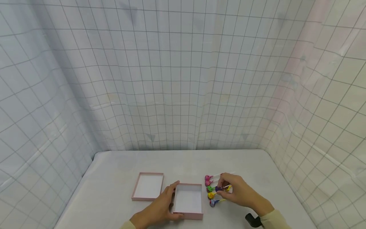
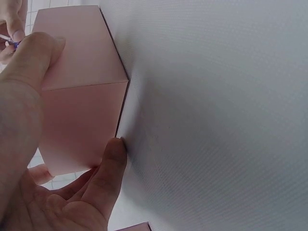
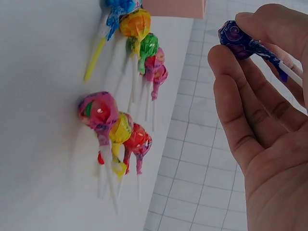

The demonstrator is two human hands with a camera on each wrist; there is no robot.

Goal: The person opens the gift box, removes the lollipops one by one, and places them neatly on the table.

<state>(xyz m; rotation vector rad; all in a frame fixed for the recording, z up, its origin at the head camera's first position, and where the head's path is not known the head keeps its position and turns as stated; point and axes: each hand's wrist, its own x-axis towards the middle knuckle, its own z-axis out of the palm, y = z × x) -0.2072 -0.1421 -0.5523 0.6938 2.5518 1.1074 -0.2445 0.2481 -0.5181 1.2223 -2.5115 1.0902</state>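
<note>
My right hand (image 1: 240, 190) pinches a purple-wrapped lollipop (image 3: 234, 39) by its candy head between thumb and fingertip, above the table. Its white stick runs back along the palm in the right wrist view. My left hand (image 1: 161, 205) grips an open pink box (image 1: 192, 216) at its left side, thumb at the near wall and fingers toward the far left corner. White lining shows inside the box, with nothing lying in it. To the box's right lie wrapped lollipops in a column: pink ones, a green one (image 1: 210, 189), an orange-yellow one (image 1: 211, 195) and a blue one (image 1: 213, 203).
A shallow pink lid (image 1: 149, 186) with a white inside lies left of the box. More lollipops, including a pink one (image 3: 98, 109) and a red one (image 3: 138, 139), lie under the right hand. White grid-patterned curtains (image 1: 183, 79) enclose the white table (image 1: 114, 168) at the back and sides.
</note>
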